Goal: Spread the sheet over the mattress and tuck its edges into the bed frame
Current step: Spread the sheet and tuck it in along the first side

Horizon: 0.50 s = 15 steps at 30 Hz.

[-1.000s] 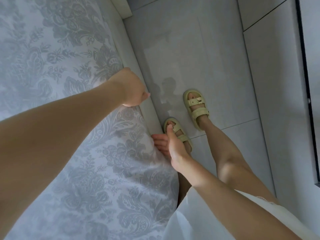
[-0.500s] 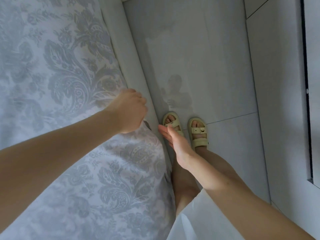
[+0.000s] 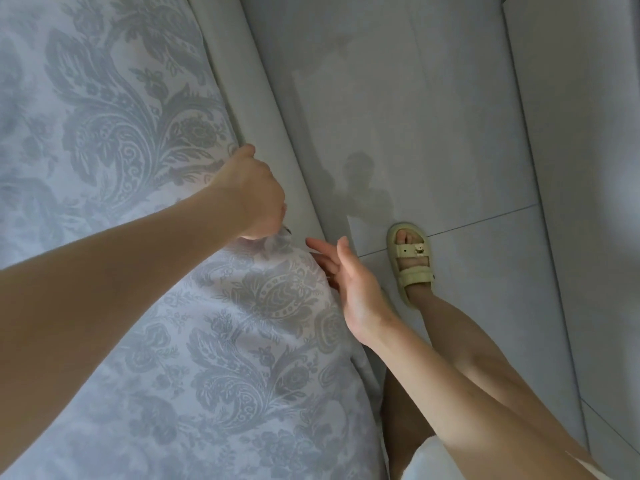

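A white sheet with a grey floral pattern (image 3: 131, 140) covers the mattress across the left half of the view. Its right edge runs along the pale padded bed frame (image 3: 273, 109). My left hand (image 3: 252, 199) is closed on the sheet's edge where it meets the frame, bunching the cloth a little under the knuckles. My right hand (image 3: 349, 278) is open, fingers apart and pointing toward the frame, just right of the sheet's bulging edge; its lower fingertips are hidden behind the cloth.
Grey tiled floor (image 3: 450, 116) runs beside the bed on the right. My foot in a cream sandal (image 3: 412, 261) stands on it near the frame, with my legs and a white garment (image 3: 426, 459) at the bottom right.
The view and both hands have shifted along the bed edge. My left hand keeps its hold on the sheet edge; my right hand has opened wider. Only one sandal shows now.
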Available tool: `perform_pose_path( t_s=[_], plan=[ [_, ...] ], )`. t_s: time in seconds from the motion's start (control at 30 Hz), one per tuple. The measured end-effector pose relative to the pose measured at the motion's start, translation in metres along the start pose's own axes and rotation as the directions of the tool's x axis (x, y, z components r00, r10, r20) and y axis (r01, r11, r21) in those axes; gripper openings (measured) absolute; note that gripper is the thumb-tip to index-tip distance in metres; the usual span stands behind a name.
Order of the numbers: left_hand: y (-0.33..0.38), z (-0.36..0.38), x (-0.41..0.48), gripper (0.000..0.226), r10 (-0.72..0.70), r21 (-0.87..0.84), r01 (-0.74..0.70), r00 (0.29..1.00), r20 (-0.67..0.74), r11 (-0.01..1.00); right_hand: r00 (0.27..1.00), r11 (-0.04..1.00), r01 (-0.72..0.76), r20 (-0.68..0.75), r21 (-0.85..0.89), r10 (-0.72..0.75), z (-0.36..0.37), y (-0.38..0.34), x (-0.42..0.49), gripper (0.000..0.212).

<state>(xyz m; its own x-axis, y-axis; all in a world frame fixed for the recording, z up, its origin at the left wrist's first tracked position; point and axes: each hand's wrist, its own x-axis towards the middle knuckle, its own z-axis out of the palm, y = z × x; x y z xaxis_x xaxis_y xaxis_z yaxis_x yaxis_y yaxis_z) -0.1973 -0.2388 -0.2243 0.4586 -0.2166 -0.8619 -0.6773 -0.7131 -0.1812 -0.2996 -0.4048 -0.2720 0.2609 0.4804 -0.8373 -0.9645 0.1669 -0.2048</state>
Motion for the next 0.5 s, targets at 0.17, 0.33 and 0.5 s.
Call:
perform_pose_path(
  t_s=[0.17, 0.33, 0.5],
  plan=[
    [-0.005, 0.008, -0.005, 0.053, -0.009, 0.028, 0.011, 0.997, -0.076, 1.0, 0.965, 0.986, -0.164, 0.215, 0.038, 0.152, 0.017, 0.017, 0.0, 0.064],
    [-0.009, 0.007, 0.004, 0.053, -0.008, -0.035, 0.005, 0.998, -0.066, 0.999, 0.911, 0.935, -0.347, 0.21, -0.076, 0.356, 0.032, 0.028, 0.03, 0.078],
    [-0.008, 0.006, 0.007, 0.053, -0.038, -0.196, 0.003, 0.984, -0.175, 0.981, 0.93, 0.921, -0.368, 0.065, 0.131, 0.362, -0.006, 0.04, 0.002, 0.091]
  ],
)
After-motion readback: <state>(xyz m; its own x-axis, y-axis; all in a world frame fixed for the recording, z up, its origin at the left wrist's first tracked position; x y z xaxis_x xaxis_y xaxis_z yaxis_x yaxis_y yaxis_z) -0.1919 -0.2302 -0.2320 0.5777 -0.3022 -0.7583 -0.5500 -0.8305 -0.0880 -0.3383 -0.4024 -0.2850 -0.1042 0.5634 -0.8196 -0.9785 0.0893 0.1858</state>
